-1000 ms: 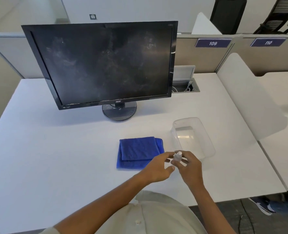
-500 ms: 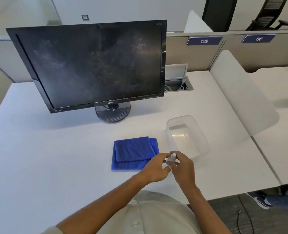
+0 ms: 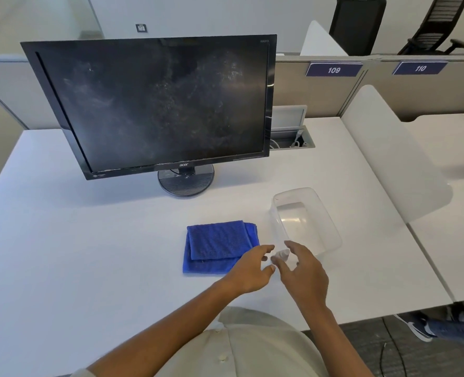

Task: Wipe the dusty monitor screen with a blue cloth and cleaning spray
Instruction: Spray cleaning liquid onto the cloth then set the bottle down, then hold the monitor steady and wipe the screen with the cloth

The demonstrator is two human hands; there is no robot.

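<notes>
The black monitor (image 3: 160,104) stands at the back of the white desk, its dark screen streaked with pale dust. A folded blue cloth (image 3: 217,246) lies flat on the desk in front of it. Just right of the cloth, a small clear spray bottle (image 3: 282,254) sits between my two hands. My right hand (image 3: 303,273) holds it loosely between thumb and fingers. My left hand (image 3: 250,270) is beside the bottle's top with its fingers apart, and its fingertips overlap the cloth's right edge. Most of the bottle is hidden by my fingers.
A clear plastic tub (image 3: 331,227) stands just behind my right hand. A white curved divider (image 3: 388,153) rises along the desk's right side. An open cable box (image 3: 293,137) sits behind the monitor's right edge. The monitor's round base (image 3: 186,180) rests mid-desk.
My left fingers have opened and drawn slightly away from the bottle's top. My right hand's fingers have spread more loosely around the bottle. The cloth and tub have not moved.
</notes>
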